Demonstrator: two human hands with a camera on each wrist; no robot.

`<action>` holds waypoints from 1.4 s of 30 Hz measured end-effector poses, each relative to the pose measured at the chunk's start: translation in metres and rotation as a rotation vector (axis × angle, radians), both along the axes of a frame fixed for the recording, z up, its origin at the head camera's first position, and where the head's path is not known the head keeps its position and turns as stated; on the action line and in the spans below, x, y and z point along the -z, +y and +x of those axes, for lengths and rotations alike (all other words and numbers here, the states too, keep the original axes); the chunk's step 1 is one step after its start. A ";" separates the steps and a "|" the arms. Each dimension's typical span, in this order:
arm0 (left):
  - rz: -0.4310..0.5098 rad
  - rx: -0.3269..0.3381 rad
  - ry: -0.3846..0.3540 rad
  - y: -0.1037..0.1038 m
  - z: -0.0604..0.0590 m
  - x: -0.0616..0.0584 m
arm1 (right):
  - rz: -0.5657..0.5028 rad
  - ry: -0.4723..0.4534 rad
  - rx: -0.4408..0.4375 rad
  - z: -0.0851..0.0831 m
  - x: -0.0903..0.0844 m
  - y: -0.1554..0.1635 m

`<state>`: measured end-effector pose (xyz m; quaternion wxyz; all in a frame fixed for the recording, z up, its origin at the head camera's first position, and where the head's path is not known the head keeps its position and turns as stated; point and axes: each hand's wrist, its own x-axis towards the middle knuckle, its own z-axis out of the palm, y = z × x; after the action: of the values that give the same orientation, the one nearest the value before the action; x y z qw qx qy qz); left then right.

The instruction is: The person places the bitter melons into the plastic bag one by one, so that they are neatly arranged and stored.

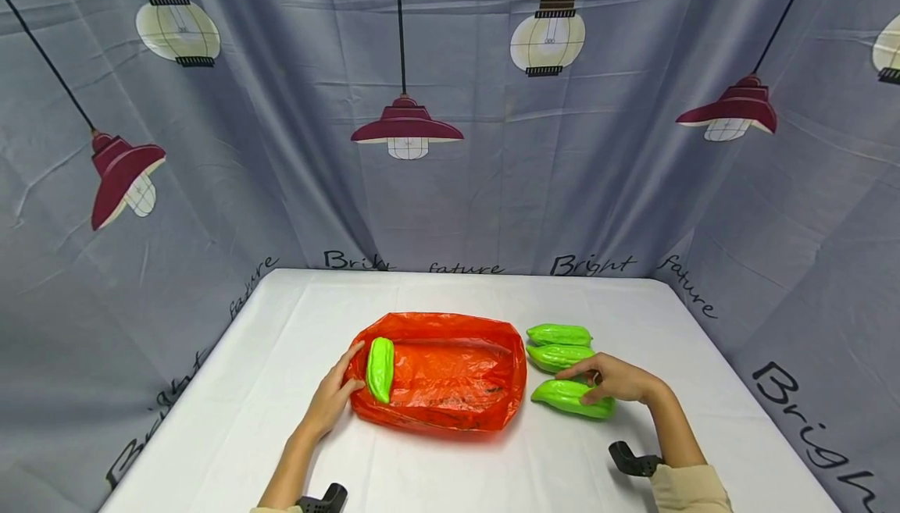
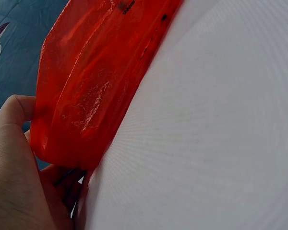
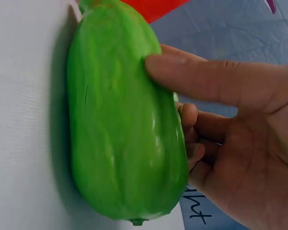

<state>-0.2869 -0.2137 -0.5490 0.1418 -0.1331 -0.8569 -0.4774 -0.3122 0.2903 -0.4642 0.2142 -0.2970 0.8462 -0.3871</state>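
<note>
A red plastic bag (image 1: 450,376), opened out wide like a basin, lies on the table with one green gourd (image 1: 380,370) inside at its left end. My left hand (image 1: 333,396) holds the bag's left edge; in the left wrist view the thumb and fingers lie around the red plastic (image 2: 81,105), some fingers hidden. To the right of the bag, my right hand (image 1: 619,380) pinches the nearest green gourd (image 1: 569,397). The right wrist view shows this smooth, ridged gourd (image 3: 120,115) close up, thumb on one side, fingers partly hidden behind.
Just beyond the right hand lie two more green gourds (image 1: 558,334), side by side at the bag's right. A white cloth covers the table (image 1: 450,474). Grey-blue curtains (image 1: 478,208) printed with lamps hang behind and at both sides.
</note>
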 end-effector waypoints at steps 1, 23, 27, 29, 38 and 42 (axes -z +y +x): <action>0.001 -0.001 -0.002 0.000 0.000 0.000 | 0.001 0.000 0.002 0.000 0.001 0.000; 0.008 0.009 -0.024 -0.001 -0.001 -0.001 | -0.005 -0.004 0.007 0.004 0.006 0.004; 0.007 0.011 -0.022 -0.002 -0.001 0.000 | -0.015 -0.036 0.010 0.004 0.009 0.006; 0.010 0.011 -0.020 -0.002 0.000 0.000 | -0.023 -0.058 0.017 0.004 0.010 0.006; 0.009 0.007 -0.021 -0.001 0.000 0.001 | -0.039 -0.050 0.040 0.007 0.010 0.005; 0.001 0.017 -0.024 -0.003 0.000 -0.001 | -0.044 -0.026 0.042 0.009 0.011 0.003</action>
<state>-0.2864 -0.2163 -0.5478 0.1273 -0.1344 -0.8572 -0.4806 -0.3035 0.2937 -0.4755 0.2105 -0.2785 0.8408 -0.4137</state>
